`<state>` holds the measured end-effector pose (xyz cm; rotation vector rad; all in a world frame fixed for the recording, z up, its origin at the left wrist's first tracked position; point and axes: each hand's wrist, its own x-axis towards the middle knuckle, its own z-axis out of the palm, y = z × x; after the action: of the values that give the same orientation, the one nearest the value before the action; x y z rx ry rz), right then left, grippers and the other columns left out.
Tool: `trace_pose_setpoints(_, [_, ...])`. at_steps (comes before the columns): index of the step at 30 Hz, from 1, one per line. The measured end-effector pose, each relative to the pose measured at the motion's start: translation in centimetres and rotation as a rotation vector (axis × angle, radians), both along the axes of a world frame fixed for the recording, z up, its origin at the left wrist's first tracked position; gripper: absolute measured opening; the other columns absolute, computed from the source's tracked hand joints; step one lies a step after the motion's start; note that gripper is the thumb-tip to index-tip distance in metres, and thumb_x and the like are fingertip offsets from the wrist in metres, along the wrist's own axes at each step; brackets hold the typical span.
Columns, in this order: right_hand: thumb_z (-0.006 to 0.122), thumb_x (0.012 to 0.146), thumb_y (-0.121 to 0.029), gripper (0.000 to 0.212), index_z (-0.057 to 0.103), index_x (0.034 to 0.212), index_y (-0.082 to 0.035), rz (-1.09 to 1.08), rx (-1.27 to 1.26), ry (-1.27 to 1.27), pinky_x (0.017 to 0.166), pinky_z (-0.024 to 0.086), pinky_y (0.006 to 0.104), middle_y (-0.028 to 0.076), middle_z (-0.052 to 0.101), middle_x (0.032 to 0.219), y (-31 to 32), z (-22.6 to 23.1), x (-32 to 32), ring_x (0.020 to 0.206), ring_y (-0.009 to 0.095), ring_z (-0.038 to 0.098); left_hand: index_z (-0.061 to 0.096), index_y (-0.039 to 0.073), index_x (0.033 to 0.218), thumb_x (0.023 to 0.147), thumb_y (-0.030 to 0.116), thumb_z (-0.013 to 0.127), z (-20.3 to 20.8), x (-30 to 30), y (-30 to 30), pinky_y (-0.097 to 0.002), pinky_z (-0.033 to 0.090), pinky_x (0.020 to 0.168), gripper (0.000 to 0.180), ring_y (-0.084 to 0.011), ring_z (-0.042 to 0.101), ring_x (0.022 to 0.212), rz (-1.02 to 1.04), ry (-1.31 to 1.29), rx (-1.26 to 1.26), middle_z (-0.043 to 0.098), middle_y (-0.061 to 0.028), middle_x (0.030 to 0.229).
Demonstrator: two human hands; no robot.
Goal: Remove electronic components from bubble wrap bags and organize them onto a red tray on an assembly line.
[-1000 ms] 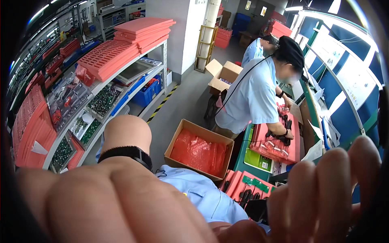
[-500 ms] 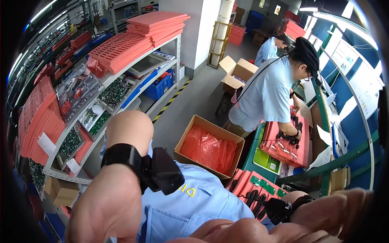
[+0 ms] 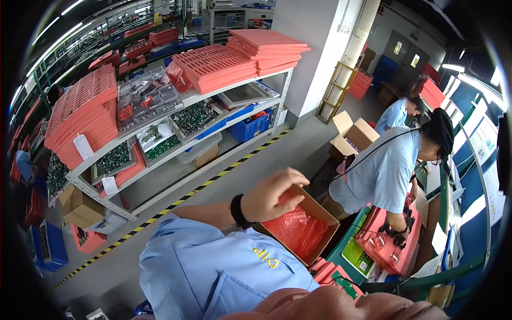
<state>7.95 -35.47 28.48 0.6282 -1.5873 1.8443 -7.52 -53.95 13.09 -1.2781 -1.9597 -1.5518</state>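
My left hand is raised in front of my light blue work shirt, a black band round its wrist. The fingers are curved, with a gap between thumb and fingers, and nothing shows in them. In the picture the hand overlaps the near left part of an open cardboard box; I cannot tell whether it touches it. Red bubble-wrap bags fill that box. My right hand is out of view. Near the lower edge, a green circuit board lies on red foam.
A co-worker in light blue bends over red foam trays with black cables at the right bench. On the left, a metal shelf carries red foam stacks and boards. Yellow-black tape crosses the floor.
My left hand has moved from the lower left to near the cardboard box. My right hand has left the view. The whole scene has shifted right as my head turned.
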Motion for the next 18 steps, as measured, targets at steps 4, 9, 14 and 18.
trace_pose_setpoints(4, [0.069,0.080,-0.028,0.052,0.043,0.117,-0.002,-0.057,0.020,-0.020,0.073,0.048,0.0281,0.009,0.053,0.101,-1.1,0.2,-1.3,0.085,0.016,0.056,0.054,0.003,0.110,0.085,0.017,0.052,-13.8,0.5,0.7,-0.0427,0.049,0.081,0.028,-0.0327,0.060,0.095,-0.230,-0.159,-1.180,0.062,-0.0184,0.102])
trace_pose_setpoints(9, [0.080,0.065,-0.025,0.070,0.041,0.119,-0.003,-0.038,0.019,-0.487,0.069,0.044,0.0239,0.007,0.051,0.089,-2.5,1.0,-3.0,0.075,0.015,0.054,0.065,0.004,0.091,0.083,0.018,0.049,-20.6,2.6,-3.9,-0.0448,0.050,0.074,0.022,-0.0351,0.063,0.088,-0.291,-0.219,-1.336,0.065,-0.0180,0.092])
trace_pose_setpoints(14, [0.080,0.063,-0.013,0.078,0.032,0.125,-0.003,0.319,0.082,-0.453,0.067,0.046,0.0247,0.012,0.053,0.088,-4.7,3.6,-5.2,0.075,0.016,0.056,0.069,0.006,0.085,0.078,0.022,0.056,-12.3,3.0,-7.4,-0.0445,0.050,0.073,0.022,-0.0337,0.064,0.085,-0.562,-0.183,-1.785,0.066,-0.0183,0.090])
trace_pose_setpoints(18, [0.079,0.063,-0.012,0.079,0.031,0.125,-0.004,0.324,0.084,-0.445,0.065,0.047,0.0246,0.012,0.054,0.084,-2.3,2.6,-6.3,0.073,0.017,0.057,0.060,0.005,0.114,0.094,0.023,0.046,-4.8,3.5,-4.0,-0.0387,0.042,0.094,0.030,-0.0207,0.052,0.112,-0.616,-0.875,-1.965,0.059,-0.0120,0.114])
